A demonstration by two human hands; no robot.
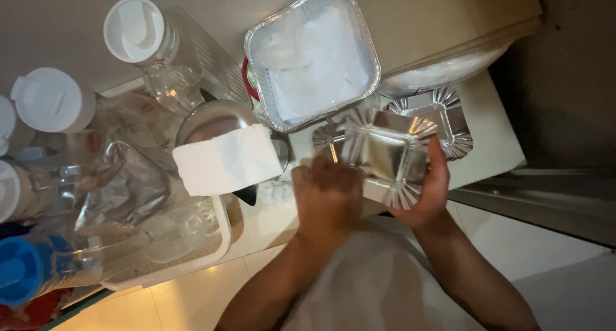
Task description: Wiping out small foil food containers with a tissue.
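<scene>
Both hands (378,190) around small foil tray (385,154); bottom toward camera

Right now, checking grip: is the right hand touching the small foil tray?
Touching. Head view shows the right hand wrapped around the small foil tray, thumb over its edge.

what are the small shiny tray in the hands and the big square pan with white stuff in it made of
The small square silver tray with a crimped rim, held between the left hand and the right hand, looks like thin aluminium foil: mirror-bright, with pleated corners. The large square silver pan looks like the same foil, going by its rolled rim and wrinkled walls. Its white contents cannot be identified.
</scene>
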